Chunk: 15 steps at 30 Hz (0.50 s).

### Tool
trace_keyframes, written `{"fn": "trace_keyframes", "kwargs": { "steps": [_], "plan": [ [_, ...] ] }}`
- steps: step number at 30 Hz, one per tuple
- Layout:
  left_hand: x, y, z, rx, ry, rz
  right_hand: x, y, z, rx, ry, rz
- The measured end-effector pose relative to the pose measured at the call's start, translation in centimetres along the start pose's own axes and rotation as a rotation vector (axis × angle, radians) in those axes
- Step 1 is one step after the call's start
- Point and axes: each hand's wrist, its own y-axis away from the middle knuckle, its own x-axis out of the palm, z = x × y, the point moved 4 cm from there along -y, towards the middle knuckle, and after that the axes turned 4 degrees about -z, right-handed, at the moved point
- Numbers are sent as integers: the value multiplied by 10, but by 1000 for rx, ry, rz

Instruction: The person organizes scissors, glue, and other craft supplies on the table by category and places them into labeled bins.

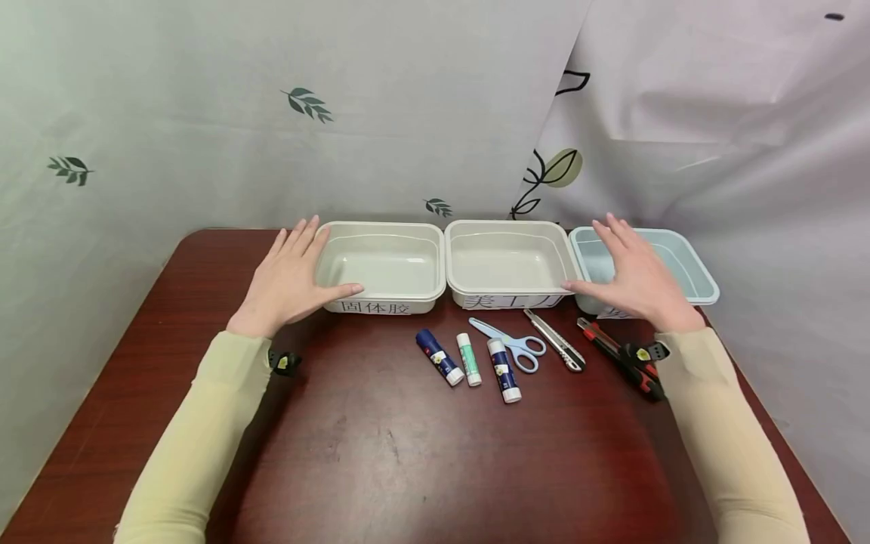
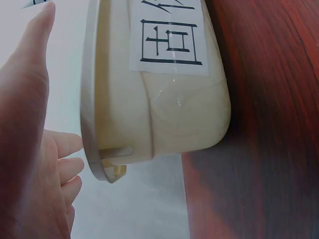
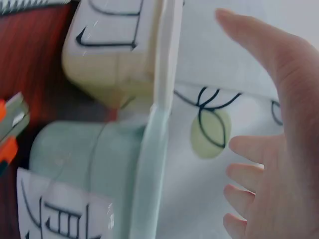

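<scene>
My left hand [image 1: 288, 276] is held with spread, straight fingers at the left end of a cream bin [image 1: 384, 293]. Its thumb overlaps the bin's front rim in the head view, and in the left wrist view the fingertips [image 2: 74, 144] appear right beside the rim. Over the pale blue bin [image 1: 680, 261] on the right, my right hand [image 1: 635, 276] is spread in the same way. That thumb reaches toward the right corner of the middle cream bin [image 1: 513, 290]. Neither hand holds anything. Part of the blue bin and its label is hidden by the right hand.
In front of the bins lie two blue glue sticks [image 1: 438, 357], a green-and-white glue stick [image 1: 469, 359], blue scissors [image 1: 506, 340], a silver utility knife [image 1: 553, 340] and red-and-black knife-like tools [image 1: 615, 351] partly behind the right wrist. A patterned curtain [image 1: 381, 151] hangs behind the table.
</scene>
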Motion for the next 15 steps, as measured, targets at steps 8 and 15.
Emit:
{"fn": "trace_keyframes", "kwargs": {
  "steps": [8,15],
  "plan": [
    [-3,1,-2,17,17,-30,-7,0,34,-107,-112,-21],
    [-4,3,-1,2,24,-27,-5,0,65,-220,-199,-32]
  ]
}}
